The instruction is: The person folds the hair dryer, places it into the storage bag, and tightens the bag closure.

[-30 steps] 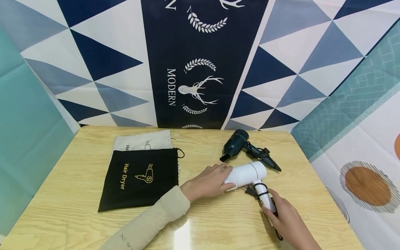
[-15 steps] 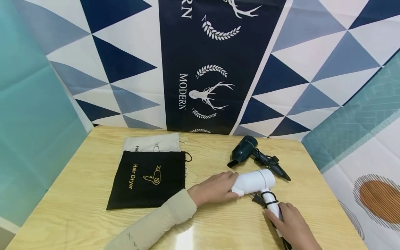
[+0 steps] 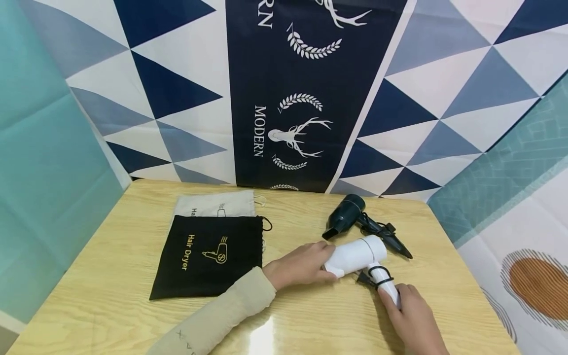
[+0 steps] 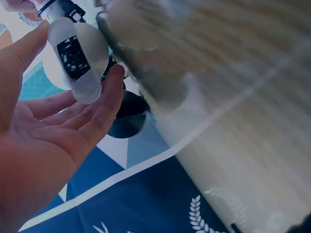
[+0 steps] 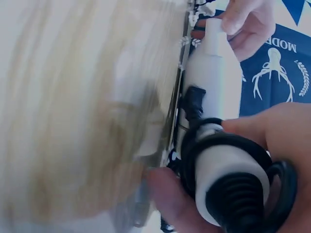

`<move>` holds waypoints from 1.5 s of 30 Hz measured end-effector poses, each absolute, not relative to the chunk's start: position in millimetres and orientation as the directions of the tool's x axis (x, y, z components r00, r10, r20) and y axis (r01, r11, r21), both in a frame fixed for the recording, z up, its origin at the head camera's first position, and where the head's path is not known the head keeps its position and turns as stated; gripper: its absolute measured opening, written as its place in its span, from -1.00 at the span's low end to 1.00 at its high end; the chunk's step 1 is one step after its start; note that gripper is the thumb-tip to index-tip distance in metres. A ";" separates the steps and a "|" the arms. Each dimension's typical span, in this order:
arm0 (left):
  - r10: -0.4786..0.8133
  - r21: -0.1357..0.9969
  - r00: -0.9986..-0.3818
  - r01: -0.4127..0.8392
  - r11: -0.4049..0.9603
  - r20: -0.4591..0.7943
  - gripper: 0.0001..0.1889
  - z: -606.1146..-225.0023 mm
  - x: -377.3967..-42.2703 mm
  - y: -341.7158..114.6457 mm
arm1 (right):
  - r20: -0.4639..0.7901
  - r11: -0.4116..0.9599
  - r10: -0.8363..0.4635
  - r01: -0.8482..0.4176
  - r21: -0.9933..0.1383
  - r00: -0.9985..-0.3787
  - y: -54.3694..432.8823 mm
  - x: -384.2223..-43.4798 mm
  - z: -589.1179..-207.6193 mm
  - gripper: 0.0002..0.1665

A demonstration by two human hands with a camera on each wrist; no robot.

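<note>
A white hair dryer (image 3: 355, 254) lies across both hands at the right of the table, its nozzle to the left and its handle toward the person. My left hand (image 3: 306, 264) holds the nozzle (image 4: 75, 60) between thumb and fingers. My right hand (image 3: 412, 315) grips the lower handle, which has a black cord (image 5: 228, 143) wound around it. The plug (image 5: 195, 101) hangs beside the barrel in the right wrist view. Just behind is a dark green hair dryer (image 3: 346, 214) with its cord wrapped around the handle.
On the left of the wooden table (image 3: 111, 246) lies a black drawstring bag (image 3: 186, 281) printed "Hair Dryer". It partly covers a pale cloth bag (image 3: 204, 199) of the same sort. A patterned wall covering (image 3: 306, 74) stands behind the table.
The head view has shifted, then settled. My right hand now covers the handle's lower end, which showed before. The white hair dryer has moved slightly left and back, and my left hand with it.
</note>
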State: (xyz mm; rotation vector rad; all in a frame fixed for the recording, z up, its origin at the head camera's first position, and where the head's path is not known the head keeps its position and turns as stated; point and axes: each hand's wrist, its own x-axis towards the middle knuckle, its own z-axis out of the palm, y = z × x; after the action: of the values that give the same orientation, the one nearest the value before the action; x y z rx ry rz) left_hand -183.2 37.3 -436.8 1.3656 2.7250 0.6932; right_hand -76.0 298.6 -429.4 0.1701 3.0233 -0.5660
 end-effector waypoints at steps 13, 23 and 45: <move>0.706 0.468 -0.675 0.705 0.532 0.215 -0.31 -407.4 -182.1 26.5 | 0.327 0.870 0.194 0.008 -0.494 -0.925 286.2 -75.4 -427.5 -0.57; 0.665 0.589 -0.734 0.600 0.541 0.136 -0.28 -399.4 -184.3 24.6 | 0.349 0.856 0.185 -0.024 -0.516 -0.919 279.9 -73.5 -419.1 -0.60; 0.646 0.928 -0.760 0.185 0.322 -0.073 -0.30 -402.4 -188.6 6.0 | 0.396 0.839 0.005 -0.212 -0.501 -0.918 252.9 -83.5 -399.7 -0.65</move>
State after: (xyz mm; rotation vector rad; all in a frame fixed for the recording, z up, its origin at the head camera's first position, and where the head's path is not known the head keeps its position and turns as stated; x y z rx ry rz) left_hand -188.6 6.0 -402.4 0.7343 2.1603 1.4304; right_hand -83.5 252.9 -399.7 -0.1989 3.3827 -1.0023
